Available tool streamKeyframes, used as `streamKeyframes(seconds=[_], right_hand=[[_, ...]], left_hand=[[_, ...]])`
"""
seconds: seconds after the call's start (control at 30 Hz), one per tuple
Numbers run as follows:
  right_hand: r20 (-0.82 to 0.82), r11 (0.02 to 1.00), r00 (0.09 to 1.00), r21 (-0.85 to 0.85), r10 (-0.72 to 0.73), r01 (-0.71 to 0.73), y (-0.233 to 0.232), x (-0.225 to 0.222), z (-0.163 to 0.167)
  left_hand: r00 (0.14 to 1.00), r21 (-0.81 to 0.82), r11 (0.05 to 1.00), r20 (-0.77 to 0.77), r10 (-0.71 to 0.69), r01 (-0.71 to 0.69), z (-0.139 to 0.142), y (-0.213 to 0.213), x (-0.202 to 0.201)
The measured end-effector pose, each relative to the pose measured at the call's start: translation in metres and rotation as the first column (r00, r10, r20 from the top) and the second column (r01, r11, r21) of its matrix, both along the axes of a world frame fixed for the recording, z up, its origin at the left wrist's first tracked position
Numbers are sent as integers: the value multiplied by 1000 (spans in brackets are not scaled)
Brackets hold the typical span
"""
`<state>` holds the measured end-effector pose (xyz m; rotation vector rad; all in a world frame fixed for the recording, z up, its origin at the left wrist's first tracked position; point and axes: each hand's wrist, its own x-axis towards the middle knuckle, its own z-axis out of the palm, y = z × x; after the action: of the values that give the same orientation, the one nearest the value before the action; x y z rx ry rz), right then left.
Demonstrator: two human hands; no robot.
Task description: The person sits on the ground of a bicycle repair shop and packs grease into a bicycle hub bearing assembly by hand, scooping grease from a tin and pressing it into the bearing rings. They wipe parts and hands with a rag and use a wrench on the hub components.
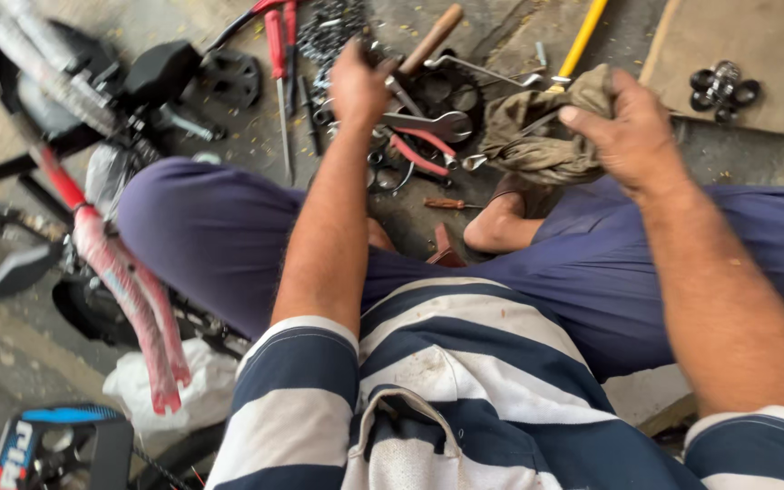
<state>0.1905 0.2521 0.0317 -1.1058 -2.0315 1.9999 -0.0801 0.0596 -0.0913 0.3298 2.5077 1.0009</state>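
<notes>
Crumpled olive-brown cloth rag, bunched up and gripped in the right hand, fingers closed over its upper edge, just above the bare foot and the right knee in dark blue trousers. Left hand stretched forward over the heap of tools on the grey concrete floor, fingers curled around something small and metallic; what exactly, cannot tell. Just beside this hand: wooden hammer handle, flat silver spanner, red-handled pliers and dark toothed chainring beneath them. Further left, long red-handled screwdriver lying pointing towards the body, near black bicycle pedal. Yellow rod running up behind the rag. On the far left, red bicycle frame tubes, blurred, close to the left knee. Small black and silver hub part resting well apart on brown board, upper right.
</notes>
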Motion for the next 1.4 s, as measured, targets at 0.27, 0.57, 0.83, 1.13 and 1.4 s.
streamKeyframes(seconds=[0.27, 0.57, 0.83, 1.13, 1.4], right_hand=[[290, 856, 947, 448, 134, -259, 16, -32, -41], [331, 757, 890, 478, 314, -445, 27, -44, -75], [143, 767, 976, 603, 166, -219, 22, -57, -65], [-27, 964, 966, -82, -256, 253, 38, -61, -63], [-194, 971, 957, -150, -215, 187, 43, -47, -81]], left_hand=[[975, -329, 933, -206, 82, -148, -23, -6, -13], [702, -198, 783, -353, -618, 590, -52, 102, 8], [586, -666, 445, -15, -810, 599, -52, 190, 29], [758, -709, 473, 132, -639, 523, -47, 197, 17], [867, -614, 708, -77, -493, 349, -41, 177, 12]])
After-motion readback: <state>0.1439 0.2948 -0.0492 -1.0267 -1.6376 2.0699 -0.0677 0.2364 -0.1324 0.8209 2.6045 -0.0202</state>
